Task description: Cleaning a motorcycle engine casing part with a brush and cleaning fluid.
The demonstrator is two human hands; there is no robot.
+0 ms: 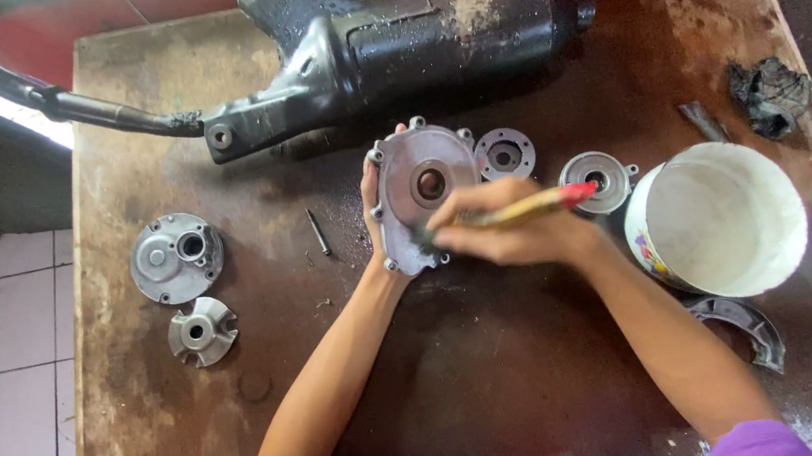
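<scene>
- Both forearms reached forward from the near edge and angled inward, bare below purple sleeves.
- The left hand (374,223) stood on edge, palm turned right, with fingers curled around something it held from the left side.
- The right hand (507,232) lay knuckles-up just beside it, fingers pinched closed in a writing-style grip.

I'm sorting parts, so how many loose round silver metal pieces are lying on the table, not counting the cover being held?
4: a cap and a finned disc at the left edge, a ring and a flanged cap beside the held cover. The hands may hide more.
</scene>
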